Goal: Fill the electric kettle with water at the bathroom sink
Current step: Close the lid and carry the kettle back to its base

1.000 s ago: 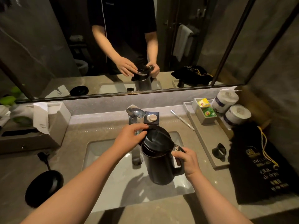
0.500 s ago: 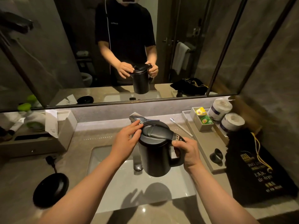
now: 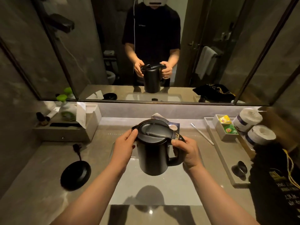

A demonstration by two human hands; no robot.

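Lid now shut, kettle (image 3: 152,153) above sink (image 3: 175,189).

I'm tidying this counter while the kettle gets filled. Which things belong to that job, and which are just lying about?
Part of the job:
kettle
left hand
right hand
sink
kettle base

Just lying about:
tissue box
toothbrush
tea bags
toilet rolls
black pouch
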